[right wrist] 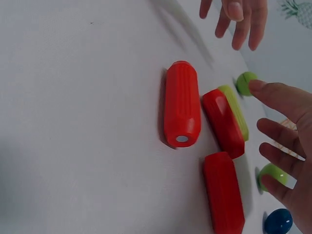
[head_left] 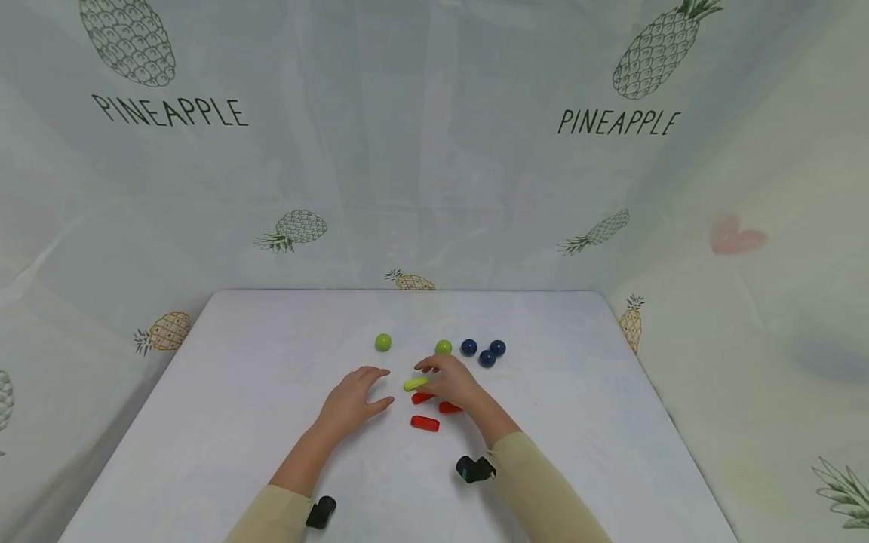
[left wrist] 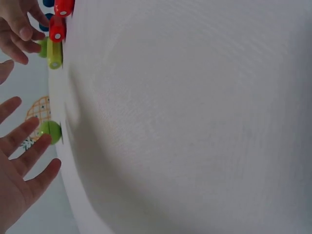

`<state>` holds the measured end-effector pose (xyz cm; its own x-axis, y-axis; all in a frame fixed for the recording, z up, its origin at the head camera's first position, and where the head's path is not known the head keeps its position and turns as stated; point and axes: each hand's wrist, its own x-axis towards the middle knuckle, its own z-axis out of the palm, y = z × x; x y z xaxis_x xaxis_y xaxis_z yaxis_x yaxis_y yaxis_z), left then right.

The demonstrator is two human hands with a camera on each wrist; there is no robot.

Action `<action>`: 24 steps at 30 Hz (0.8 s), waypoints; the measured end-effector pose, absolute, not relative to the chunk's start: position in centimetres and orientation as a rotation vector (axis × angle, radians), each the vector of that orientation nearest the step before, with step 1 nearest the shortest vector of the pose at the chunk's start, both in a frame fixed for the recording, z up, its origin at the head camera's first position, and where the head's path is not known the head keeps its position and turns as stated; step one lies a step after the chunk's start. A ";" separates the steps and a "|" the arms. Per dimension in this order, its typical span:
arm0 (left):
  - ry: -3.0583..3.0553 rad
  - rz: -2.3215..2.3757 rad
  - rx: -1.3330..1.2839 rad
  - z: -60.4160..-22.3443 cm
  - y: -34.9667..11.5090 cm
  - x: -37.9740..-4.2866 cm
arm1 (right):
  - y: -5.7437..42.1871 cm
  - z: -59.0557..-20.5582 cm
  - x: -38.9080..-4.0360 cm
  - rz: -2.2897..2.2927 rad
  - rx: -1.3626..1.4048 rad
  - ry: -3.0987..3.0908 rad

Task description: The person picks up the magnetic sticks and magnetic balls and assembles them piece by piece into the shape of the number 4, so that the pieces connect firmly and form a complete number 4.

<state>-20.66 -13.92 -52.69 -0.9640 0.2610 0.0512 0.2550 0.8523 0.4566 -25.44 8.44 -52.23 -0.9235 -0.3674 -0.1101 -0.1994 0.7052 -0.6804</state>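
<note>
My right hand (head_left: 456, 381) hovers over a yellow-green magnetic rod (head_left: 415, 384), its fingers loosely bent and apart. In the right wrist view a gap shows between those fingers and the rods, so nothing is held. To the left, my left hand (head_left: 346, 401) is spread above the table, thumb and fingers parted and empty. Three red magnetic rods lie close by: one red rod (head_left: 425, 423) nearest me, a second red rod (right wrist: 224, 123) beside the yellow-green one, and a third red rod (right wrist: 223, 192) partly under my right hand in the head view. Pale round tips show on some rod ends.
Beyond the hands sit a green ball (head_left: 383, 342) and another green ball (head_left: 443, 347), with three dark blue balls (head_left: 487, 358) to their right. The white table (head_left: 271, 332) meets a pineapple-print curtain (head_left: 434, 173) at the back. Black wrist cameras (head_left: 475, 469) hang beside both sleeves.
</note>
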 end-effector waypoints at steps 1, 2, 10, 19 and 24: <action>3.014 0.738 0.428 -52.7 -13.9 -20.6 | 8.3 -52.3 -25.5 -1.018 -0.463 2.676; 3.015 0.739 0.436 -52.8 -13.9 -20.5 | 8.3 -52.4 -25.6 -1.005 -0.478 2.679; 3.021 0.746 0.450 -53.1 -14.0 -20.2 | 7.6 -53.2 -26.1 -0.900 -0.562 2.727; 3.021 0.755 0.441 -53.5 -14.2 -20.1 | 7.3 -54.1 -26.5 -0.924 -0.523 2.693; 3.021 0.757 0.433 -53.6 -14.3 -20.1 | 7.2 -54.3 -26.6 -0.928 -0.501 2.655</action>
